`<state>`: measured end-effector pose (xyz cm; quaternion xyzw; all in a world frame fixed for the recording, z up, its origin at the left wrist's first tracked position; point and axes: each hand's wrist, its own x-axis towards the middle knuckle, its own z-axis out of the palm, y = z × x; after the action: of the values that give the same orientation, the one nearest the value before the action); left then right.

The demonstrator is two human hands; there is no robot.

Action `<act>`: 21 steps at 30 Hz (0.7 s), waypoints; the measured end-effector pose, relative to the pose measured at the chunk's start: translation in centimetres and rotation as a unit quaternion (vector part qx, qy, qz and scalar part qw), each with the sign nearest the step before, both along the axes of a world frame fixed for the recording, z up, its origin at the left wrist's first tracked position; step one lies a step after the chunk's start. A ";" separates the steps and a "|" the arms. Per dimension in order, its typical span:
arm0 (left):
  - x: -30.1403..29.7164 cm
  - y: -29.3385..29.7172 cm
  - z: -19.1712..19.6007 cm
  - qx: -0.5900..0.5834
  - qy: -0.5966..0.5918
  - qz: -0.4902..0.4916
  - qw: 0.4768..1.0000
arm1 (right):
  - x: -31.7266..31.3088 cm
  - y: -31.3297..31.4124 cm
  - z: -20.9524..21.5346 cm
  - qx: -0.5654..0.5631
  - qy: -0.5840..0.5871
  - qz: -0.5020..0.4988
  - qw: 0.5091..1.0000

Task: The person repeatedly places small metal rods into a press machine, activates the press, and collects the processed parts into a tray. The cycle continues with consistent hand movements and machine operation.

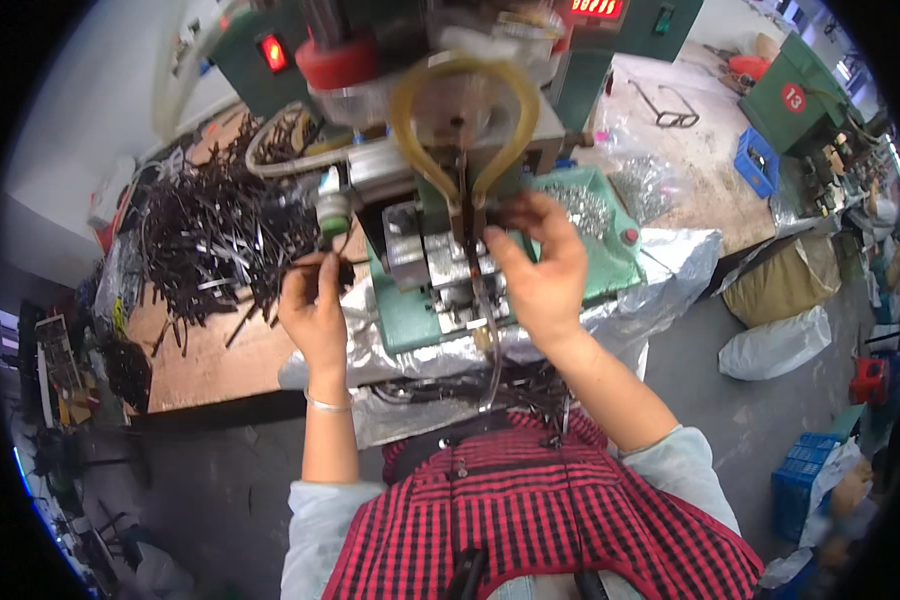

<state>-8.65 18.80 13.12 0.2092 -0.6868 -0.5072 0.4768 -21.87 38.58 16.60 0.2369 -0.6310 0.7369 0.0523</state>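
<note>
Beside the pile of thin dark strips (pixel 220 235), my left hand (pixel 313 315) is closed, thumb and fingers pinching a thin dark strip (pixel 354 262). My right hand (pixel 548 270) is at the right side of the bench machine's metal fixture (pixel 455 265). Its thumb and fingers curl toward the middle of the fixture. The fingertips are smeared and partly hidden, so what lies between them cannot be made out. A yellowish tube loop (pixel 402 110) hangs in front of the machine head, above the fixture. Below it, a clear tube (pixel 493 365) runs down toward my apron.
Small shiny metal parts (pixel 582 208) lie in the green tray (pixel 610 265) around the fixture. Silver foil (pixel 675 260) covers the bench edge. Farther right are a glasses frame (pixel 677 118), a blue basket (pixel 757 162) and a green bin (pixel 795 95). Sacks (pixel 785 285) stand on the floor.
</note>
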 end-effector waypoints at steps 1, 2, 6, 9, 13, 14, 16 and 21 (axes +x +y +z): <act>0.4 0.9 0.5 -0.017 -0.006 0.005 1.000 | 0.1 0.2 0.1 -0.023 -0.034 0.023 0.999; 0.1 1.4 1.9 -0.042 0.002 0.008 0.999 | 0.0 0.2 0.3 -0.042 -0.045 0.040 0.997; 0.0 4.6 7.1 -0.238 0.170 -0.069 0.954 | 1.5 0.1 2.8 -0.045 -0.055 0.086 0.994; 0.5 6.3 8.3 -0.391 0.108 -0.101 0.909 | 2.8 1.1 4.5 -0.065 -0.102 0.137 0.983; -0.9 8.3 6.5 -0.534 0.022 -0.122 0.836 | 1.7 3.6 5.0 0.061 -0.016 0.195 0.979; -1.6 8.9 6.4 -0.549 0.016 -0.114 0.828 | -0.2 4.0 4.8 0.088 -0.040 0.213 0.972; -3.0 8.3 5.8 -0.551 0.013 -0.110 0.827 | -4.4 5.2 1.9 0.136 -0.035 0.109 0.984; -2.0 9.0 6.4 -0.563 0.054 -0.146 0.812 | -7.7 9.3 -0.9 0.060 -0.023 -0.101 0.993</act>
<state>-10.70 27.78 19.50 -0.2262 -0.8477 -0.1054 0.4681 -29.56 47.91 15.70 0.1574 -0.6958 0.6939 0.0978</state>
